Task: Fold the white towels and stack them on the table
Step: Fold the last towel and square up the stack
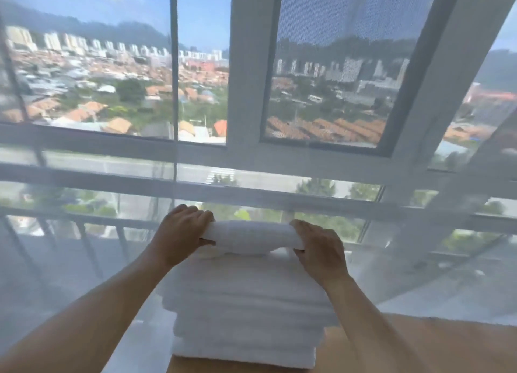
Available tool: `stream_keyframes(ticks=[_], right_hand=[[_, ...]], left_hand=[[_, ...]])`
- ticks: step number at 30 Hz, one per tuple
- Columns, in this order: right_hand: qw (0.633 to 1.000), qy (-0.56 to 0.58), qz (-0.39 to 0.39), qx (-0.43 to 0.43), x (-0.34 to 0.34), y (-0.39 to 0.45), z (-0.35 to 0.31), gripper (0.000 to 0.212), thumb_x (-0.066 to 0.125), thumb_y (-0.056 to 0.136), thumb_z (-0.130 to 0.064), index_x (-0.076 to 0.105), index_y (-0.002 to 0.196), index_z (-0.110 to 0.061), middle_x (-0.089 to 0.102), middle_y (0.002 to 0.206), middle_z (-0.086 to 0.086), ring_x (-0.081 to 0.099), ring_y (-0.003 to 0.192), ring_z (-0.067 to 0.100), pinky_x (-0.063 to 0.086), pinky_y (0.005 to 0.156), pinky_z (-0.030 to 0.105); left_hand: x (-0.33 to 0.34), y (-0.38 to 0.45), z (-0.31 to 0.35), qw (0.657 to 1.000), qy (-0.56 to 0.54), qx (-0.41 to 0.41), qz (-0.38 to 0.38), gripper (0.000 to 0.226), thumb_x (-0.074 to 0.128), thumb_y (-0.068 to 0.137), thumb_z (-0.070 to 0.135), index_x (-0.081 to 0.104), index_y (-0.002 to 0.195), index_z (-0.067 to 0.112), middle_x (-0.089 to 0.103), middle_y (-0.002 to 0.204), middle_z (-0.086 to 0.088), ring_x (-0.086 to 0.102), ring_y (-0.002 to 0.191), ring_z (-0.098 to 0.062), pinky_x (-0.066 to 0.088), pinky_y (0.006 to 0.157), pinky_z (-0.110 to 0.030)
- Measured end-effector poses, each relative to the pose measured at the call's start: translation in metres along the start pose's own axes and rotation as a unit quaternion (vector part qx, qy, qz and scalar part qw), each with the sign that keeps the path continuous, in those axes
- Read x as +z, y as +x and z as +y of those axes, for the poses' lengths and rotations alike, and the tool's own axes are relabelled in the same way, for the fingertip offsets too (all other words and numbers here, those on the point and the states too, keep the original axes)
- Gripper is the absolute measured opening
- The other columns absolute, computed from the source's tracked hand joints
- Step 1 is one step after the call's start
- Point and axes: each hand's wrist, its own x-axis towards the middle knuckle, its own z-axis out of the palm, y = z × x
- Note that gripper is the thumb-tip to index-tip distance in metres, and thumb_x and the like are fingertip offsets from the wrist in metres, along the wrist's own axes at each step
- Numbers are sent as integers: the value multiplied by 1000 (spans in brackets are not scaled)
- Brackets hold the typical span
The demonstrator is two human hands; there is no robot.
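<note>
A wide window [251, 92] fills the view ahead of me, veiled by a sheer curtain [419, 246]. Below it, at the edge of the wooden table [419, 344], stands my stack of folded white towels [246, 316], several layers high and a little uneven at the sides. On top sits the folded towel [250, 237] I am setting down. My left hand [181, 232] grasps its left end, fingers over the top, thumb under; my right hand [321, 249] grips the right end the same way. I judge it soft and light; it sags in the middle, so holding both ends keeps the fold together.
</note>
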Motion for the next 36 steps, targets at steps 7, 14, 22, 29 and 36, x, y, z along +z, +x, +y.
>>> stream_keyframes(ticks=[7,14,22,29,36], right_hand=[[998,39,-22,51,24,-32,-6,60,73,79,-20,54,134,-31,59,139,-9,57,123,26,46,95,41],[989,58,-56,128,22,-44,5,65,74,83,-39,46,142,-38,56,141,-12,53,125,20,44,92,38],[981,121,-63,137,0,-30,15,42,76,83,-25,63,122,-34,70,110,-8,63,101,22,43,75,33],[877,409,-68,241,-12,-41,29,42,91,70,-23,74,106,-35,72,103,-8,68,94,15,57,81,39],[650,621,-89,429,-26,-46,36,37,74,90,-29,65,116,-4,64,113,20,65,99,35,63,69,40]], left_hand=[[24,-45,-17,991,-101,-86,-20,48,95,55,48,70,88,23,72,76,5,70,70,-24,50,57,-33],[31,-69,-30,966,-192,-145,-91,56,88,69,35,62,118,30,67,120,7,62,112,-22,55,72,-41],[12,-24,-38,892,-329,-291,-112,36,87,68,11,68,94,27,68,85,9,68,80,-24,51,61,-31],[9,-52,-41,626,-633,-444,-101,42,88,72,5,72,110,15,75,103,-11,74,91,-24,62,70,-38],[3,-51,-35,294,-767,-570,3,28,63,90,11,60,116,0,57,116,-20,65,97,-39,62,69,-54]])
